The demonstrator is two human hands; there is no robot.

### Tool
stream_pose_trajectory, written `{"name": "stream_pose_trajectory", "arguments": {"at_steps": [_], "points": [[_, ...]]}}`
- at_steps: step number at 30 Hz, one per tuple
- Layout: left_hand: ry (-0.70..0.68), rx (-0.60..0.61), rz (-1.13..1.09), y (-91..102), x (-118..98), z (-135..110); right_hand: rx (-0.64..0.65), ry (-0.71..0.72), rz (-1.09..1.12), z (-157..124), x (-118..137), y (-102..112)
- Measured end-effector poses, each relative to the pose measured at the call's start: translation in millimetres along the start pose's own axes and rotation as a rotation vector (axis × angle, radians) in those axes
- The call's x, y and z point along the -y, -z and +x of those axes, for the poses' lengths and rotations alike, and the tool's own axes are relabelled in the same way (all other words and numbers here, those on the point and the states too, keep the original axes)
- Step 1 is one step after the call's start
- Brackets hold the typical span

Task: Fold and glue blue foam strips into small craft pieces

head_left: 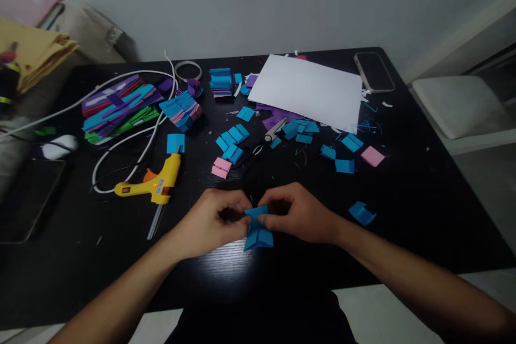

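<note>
Near the front of the black table, a creased blue paper piece (pixel 258 235) is pinched between both my hands. My left hand (pixel 220 220) grips its left side with thumb and fingers; my right hand (pixel 292 212) grips its right side. The lower part flares out in folded flaps towards me. Fingertips cover some of its upper part. Beyond my hands lie a pink folded paper (pixel 221 167), a cluster of blue folded papers (pixel 233 142) and scissors (pixel 258 149). Another blue folded piece (pixel 362 214) rests to the right.
A yellow glue gun (pixel 161 180) with a glue stick lies left, its tip on a blue square. A white cable (pixel 97 166) loops behind it. Paper bundles (pixel 121 107), a white sheet (pixel 308 88), a tape roll (pixel 188 70), a phone (pixel 374 71) and scraps occupy the far side.
</note>
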State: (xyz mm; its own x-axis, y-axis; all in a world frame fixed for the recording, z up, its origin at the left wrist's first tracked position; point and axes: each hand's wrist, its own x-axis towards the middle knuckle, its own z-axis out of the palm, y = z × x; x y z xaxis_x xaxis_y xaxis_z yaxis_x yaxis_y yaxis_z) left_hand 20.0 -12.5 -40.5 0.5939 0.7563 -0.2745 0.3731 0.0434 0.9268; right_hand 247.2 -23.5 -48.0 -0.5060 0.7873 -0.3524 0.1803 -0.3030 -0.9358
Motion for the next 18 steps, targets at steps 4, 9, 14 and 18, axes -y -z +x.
{"name": "stream_pose_trajectory", "arguments": {"at_steps": [4, 9, 14, 18], "points": [[0.012, -0.074, -0.026, 10.9, 2.9, -0.4, -0.053, 0.036, 0.034, 1.8, -0.6, 6.4], [-0.058, -0.085, -0.034, 10.1, 4.0, -0.9, -0.039, 0.016, 0.092, 4.3, -3.4, 5.1], [-0.117, -0.051, 0.041, 0.6, 1.3, 0.1, -0.001, 0.001, 0.029, 2.0, -4.4, -0.2], [-0.141, -0.047, 0.070, 1.3, 1.2, 0.5, 0.008, -0.006, 0.002, 1.4, -2.0, -0.3]]}}
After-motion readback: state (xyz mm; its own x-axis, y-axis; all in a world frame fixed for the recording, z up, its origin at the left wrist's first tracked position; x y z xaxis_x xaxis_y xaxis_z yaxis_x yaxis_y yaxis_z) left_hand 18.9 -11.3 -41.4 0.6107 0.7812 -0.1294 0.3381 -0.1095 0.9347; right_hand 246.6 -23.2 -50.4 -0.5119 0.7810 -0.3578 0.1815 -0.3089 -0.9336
